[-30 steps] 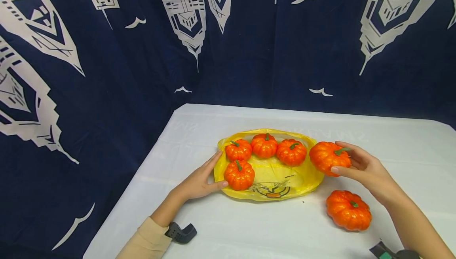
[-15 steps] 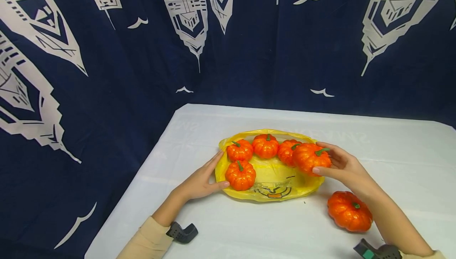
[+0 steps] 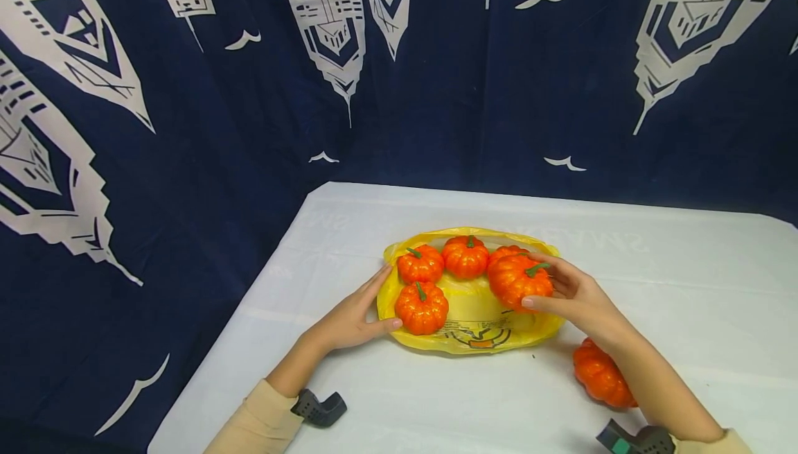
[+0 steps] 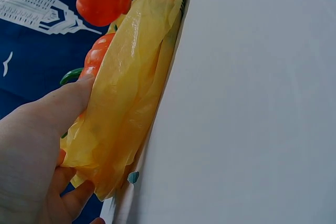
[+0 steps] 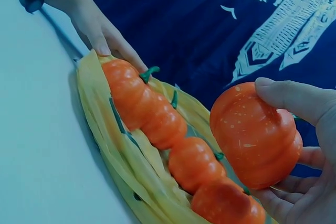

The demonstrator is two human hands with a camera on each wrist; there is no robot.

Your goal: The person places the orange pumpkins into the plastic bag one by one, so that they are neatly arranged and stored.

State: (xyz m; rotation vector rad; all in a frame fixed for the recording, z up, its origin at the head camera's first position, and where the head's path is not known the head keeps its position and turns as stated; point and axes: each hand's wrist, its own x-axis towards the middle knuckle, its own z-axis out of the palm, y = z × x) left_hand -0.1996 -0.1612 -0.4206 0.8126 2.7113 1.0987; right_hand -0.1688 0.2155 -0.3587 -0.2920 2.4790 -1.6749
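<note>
My right hand [image 3: 576, 298] grips a small glossy orange pumpkin [image 5: 254, 135] between thumb and fingers. It holds the pumpkin over the right part of a yellow plastic bag [image 3: 474, 319], whose mouth is spread wide. Inside the bag, several similar pumpkins line the left and back: one at front left [image 3: 421, 308], one at back left [image 3: 420, 265], one at the back middle [image 3: 465, 258]. Another is mostly hidden behind the held one. My left hand [image 3: 352, 315] rests against the bag's left end with extended fingers, its thumb [image 4: 79, 90] near the rim.
One more pumpkin [image 3: 601, 374] lies on the white tabletop [image 3: 499, 405] in front of the bag at the right, partly covered by my right forearm. A dark blue cloth [image 3: 436, 114] with white building prints hangs behind the table.
My right hand has carried its pumpkin leftward, from beside the bag's right edge to over the bag. The left hand has stayed at the left end.
</note>
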